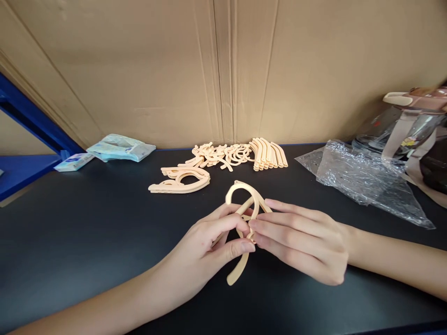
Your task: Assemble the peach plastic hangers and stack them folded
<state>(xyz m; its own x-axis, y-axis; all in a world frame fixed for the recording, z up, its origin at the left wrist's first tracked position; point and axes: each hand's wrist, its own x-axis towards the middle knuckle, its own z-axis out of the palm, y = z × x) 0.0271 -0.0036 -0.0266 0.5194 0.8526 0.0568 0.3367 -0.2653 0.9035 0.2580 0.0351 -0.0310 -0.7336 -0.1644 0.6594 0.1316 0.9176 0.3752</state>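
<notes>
A beige plastic folding hanger [255, 204] with a curved hook is held up between my two hands, above the black table. My left hand [213, 242] pinches it near the joint between thumb and index finger. My right hand [303, 237] presses its fingertips against the hanger's other side; its thumb is hidden. One curved arm of the hanger points down below my left thumb. Behind it on the table lie a small stack of folded hangers [181, 187], a loose heap of hooks and small parts [220, 153], and a row of stacked curved arms [267, 153].
Clear plastic bags [370, 179] lie at the right, by a transparent bottle [380, 125] with a pink lid and strap. Light-blue tissue packs [120, 148] lie at the back left beside a blue metal frame [31, 116]. A cardboard wall [157, 70] stands behind the table [87, 242].
</notes>
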